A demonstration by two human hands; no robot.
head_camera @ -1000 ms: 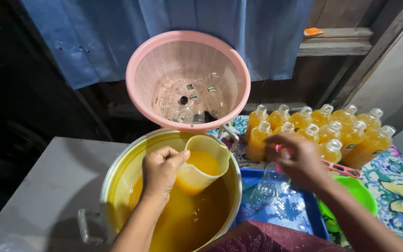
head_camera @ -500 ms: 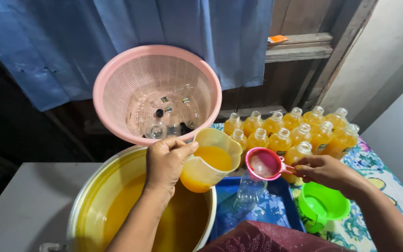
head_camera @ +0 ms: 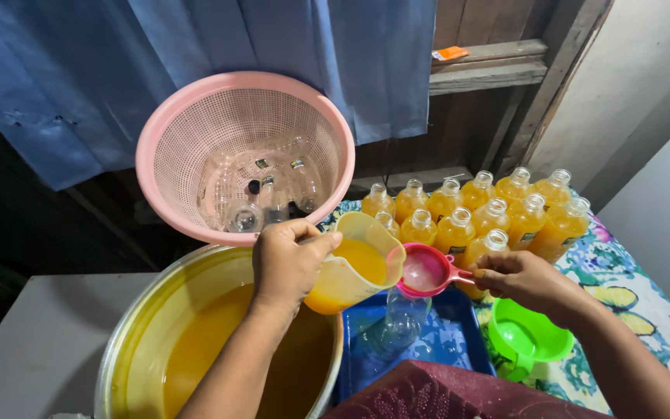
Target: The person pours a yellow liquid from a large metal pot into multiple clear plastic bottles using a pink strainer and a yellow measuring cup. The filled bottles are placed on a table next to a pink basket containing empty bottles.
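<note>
The left hand point(head_camera: 288, 260), in the middle of the frame, is wrapped tight around the handle of a clear plastic jug full of orange juice point(head_camera: 353, 265). The jug tips to the right, so its spout leans over a small pink plastic funnel point(head_camera: 426, 271). The right hand point(head_camera: 529, 281), at the right of the middle, pinches the funnel's little handle to keep it steady. The funnel sits in the neck of an empty clear plastic bottle point(head_camera: 401, 322), so juice can run in without spilling. That bottle stands in a blue plastic tray point(head_camera: 459, 341) at the bottom middle, which can catch drips.

At the lower left is a big round metal pot of orange juice point(head_camera: 195, 349), just beside the jug for easy scooping. Behind it, a pink plastic basket point(head_camera: 188, 132) leans up, with empty clear bottles inside. At the right, filled bottles of orange juice point(head_camera: 482, 213) stand close together on a flowery cloth point(head_camera: 645, 302). A green plastic funnel point(head_camera: 529, 341) lies unused near the right hand.
</note>
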